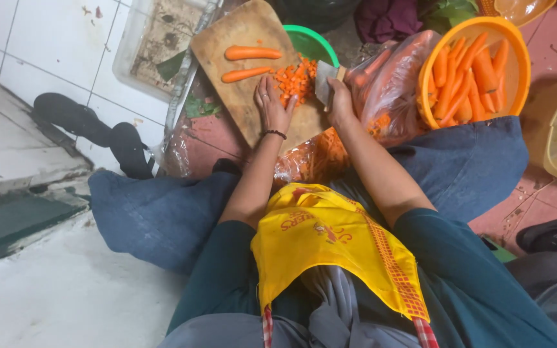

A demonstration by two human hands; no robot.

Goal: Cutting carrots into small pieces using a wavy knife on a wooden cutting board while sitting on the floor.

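A wooden cutting board lies on the floor in front of me. Two peeled carrots lie across it, with a pile of diced carrot beside them. My left hand rests flat on the board, fingers spread against the diced pile. My right hand grips a wide-bladed knife, its blade standing at the right edge of the pile.
An orange basket of peeled carrots stands at the right. A plastic bag with carrot pieces lies between board and basket. A green bowl sits behind the board. A clear tray and black sandals are at the left.
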